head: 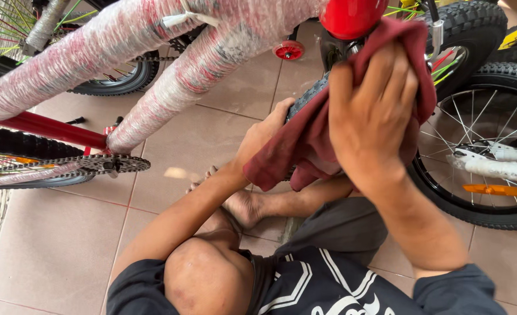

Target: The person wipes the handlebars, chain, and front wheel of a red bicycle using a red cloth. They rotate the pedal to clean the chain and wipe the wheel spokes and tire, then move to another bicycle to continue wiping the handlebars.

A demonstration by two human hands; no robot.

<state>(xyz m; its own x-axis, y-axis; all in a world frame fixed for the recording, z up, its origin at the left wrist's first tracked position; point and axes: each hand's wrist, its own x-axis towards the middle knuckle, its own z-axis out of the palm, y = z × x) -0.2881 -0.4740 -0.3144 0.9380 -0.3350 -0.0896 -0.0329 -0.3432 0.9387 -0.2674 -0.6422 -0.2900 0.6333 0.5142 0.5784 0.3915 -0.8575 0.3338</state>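
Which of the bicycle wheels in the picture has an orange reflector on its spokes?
The wheel at the right edge: an orange reflector sits between its silver spokes. The other wheels show none.
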